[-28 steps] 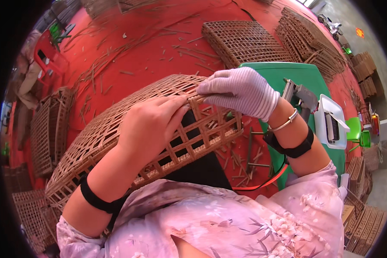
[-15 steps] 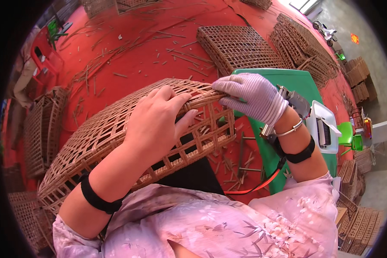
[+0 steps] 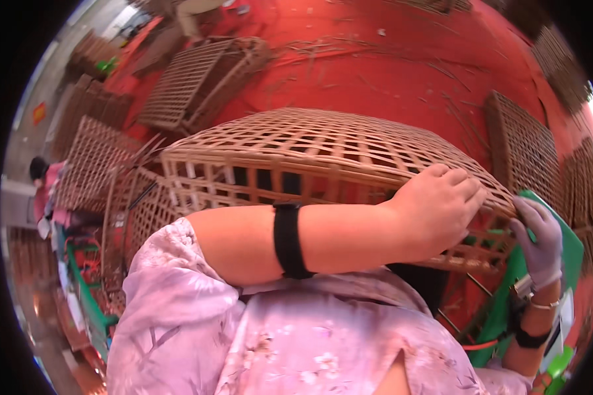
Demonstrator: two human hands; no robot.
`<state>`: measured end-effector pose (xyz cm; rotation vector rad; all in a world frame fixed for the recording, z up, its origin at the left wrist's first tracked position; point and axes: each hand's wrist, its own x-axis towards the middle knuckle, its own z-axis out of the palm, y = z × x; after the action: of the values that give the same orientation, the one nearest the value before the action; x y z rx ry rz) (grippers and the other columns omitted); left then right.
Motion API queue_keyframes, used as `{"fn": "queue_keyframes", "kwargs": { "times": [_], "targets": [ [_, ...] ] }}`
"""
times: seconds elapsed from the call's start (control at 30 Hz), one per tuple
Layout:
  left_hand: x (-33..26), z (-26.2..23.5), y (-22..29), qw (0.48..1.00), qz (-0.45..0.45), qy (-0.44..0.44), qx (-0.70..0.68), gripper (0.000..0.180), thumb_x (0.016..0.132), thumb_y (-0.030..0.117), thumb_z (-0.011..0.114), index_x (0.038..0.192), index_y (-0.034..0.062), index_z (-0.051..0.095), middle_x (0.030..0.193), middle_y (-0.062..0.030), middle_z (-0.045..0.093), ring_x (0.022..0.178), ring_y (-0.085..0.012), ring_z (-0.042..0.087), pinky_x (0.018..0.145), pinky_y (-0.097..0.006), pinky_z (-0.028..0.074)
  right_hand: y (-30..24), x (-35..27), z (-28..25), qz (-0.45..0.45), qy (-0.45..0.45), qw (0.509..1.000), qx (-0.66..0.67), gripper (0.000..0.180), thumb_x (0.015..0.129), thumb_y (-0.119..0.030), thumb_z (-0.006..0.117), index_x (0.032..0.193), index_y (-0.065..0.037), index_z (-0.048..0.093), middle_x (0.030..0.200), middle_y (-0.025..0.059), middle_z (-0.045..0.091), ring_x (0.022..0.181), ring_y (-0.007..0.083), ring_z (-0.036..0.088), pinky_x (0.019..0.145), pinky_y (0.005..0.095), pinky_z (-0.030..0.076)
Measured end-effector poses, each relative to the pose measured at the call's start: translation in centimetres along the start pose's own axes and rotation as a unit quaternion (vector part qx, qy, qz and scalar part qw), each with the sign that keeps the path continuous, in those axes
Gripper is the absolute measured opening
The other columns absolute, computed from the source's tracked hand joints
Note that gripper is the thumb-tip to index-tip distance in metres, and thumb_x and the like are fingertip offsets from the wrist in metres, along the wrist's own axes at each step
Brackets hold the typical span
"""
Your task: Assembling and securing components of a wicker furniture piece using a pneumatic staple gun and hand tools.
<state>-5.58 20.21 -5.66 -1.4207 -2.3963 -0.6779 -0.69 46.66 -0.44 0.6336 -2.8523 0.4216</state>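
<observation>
A large wicker basket [image 3: 323, 135] of open lattice weave lies across my lap, spanning most of the view from left to right. My bare left hand [image 3: 438, 210] is closed over its near rim, right of centre, with the fingers curled and the thumb hidden. At the basket's right corner, my right hand [image 3: 540, 243] wears a pale striped glove. Its fingers rest on top of the corner and the thumb sits lower, pinching the edge. Black bands circle both forearms. A silvery metal part [image 3: 524, 287] shows beside the right wrist.
Beside my right arm stands a green table [image 3: 572, 247]. More woven pieces [image 3: 201, 82] lie on the red floor covering [image 3: 375, 72] ahead and at both sides, among scattered wicker scraps. A person in pink [image 3: 60, 217] is at far left; another person's leg [image 3: 190, 23] shows at the top.
The view has swung left, so basket and hands appear farther right and a person at left has come into sight. Both hands still hold the basket.
</observation>
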Motion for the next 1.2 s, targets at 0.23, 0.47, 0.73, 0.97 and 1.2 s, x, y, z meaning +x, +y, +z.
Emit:
{"fn": "queue_keyframes", "kwargs": {
  "times": [0.23,0.47,0.73,0.97,1.2],
  "targets": [
    [-10.2,-12.4,-6.7,0.986,-0.158,-0.017,0.05,0.043,0.084,0.024,0.07,0.119,0.0034,0.059,0.119,-0.0156,0.06,0.114,-0.0318,0.056,0.098,-0.041,0.045,2.5,-1.0,-0.4,0.065,-0.055,0.996,-0.016,0.048,0.074,0.002,0.063,0.121,0.002,0.056,0.115,0.0174,0.059,0.105,0.0309,0.059,0.093,0.0348,0.045],
    [-22.8,-23.0,-11.0,0.92,-0.391,-0.033,0.01,0.044,0.08,0.017,0.073,0.12,0.0008,0.059,0.118,-0.014,0.061,0.112,-0.0288,0.058,0.096,-0.036,0.046,0.8,0.8,0.5,0.019,-0.054,0.996,-0.064,0.053,0.071,0.008,0.057,0.123,0.0,0.055,0.118,0.0175,0.057,0.108,0.0319,0.058,0.094,0.036,0.046],
    [-23.0,-19.2,-13.3,0.962,-0.274,0.005,-0.019,0.035,0.079,0.021,0.074,0.108,0.0024,0.067,0.107,-0.0133,0.065,0.102,-0.0286,0.062,0.089,-0.037,0.049,-1.2,2.8,-0.5,0.032,-0.131,0.984,-0.115,0.053,0.066,0.004,0.065,0.118,-0.007,0.059,0.113,0.0146,0.061,0.106,0.0359,0.057,0.092,0.041,0.046],
    [-27.8,-19.3,-16.6,0.958,-0.281,-0.008,0.056,0.032,0.086,0.011,0.062,0.117,-0.0009,0.062,0.123,-0.0139,0.058,0.117,-0.0281,0.054,0.102,-0.036,0.04,-1.7,-1.5,-3.6,0.16,-0.055,0.978,-0.124,0.036,0.084,-0.024,0.068,0.117,-0.011,0.06,0.115,0.0124,0.062,0.1,0.0358,0.061,0.085,0.0416,0.049],
    [-23.9,-16.8,-14.8,0.951,-0.285,0.001,0.124,0.041,0.097,0.023,0.053,0.134,0.0047,0.051,0.137,-0.0138,0.049,0.129,-0.0279,0.046,0.108,-0.038,0.035,6.9,-21.2,-5.4,0.576,0.114,0.809,-0.024,0.045,0.088,-0.043,0.064,0.079,0.0,0.071,0.067,0.0085,0.066,0.058,0.015,0.062,0.061,0.027,0.049]
  ]
}}
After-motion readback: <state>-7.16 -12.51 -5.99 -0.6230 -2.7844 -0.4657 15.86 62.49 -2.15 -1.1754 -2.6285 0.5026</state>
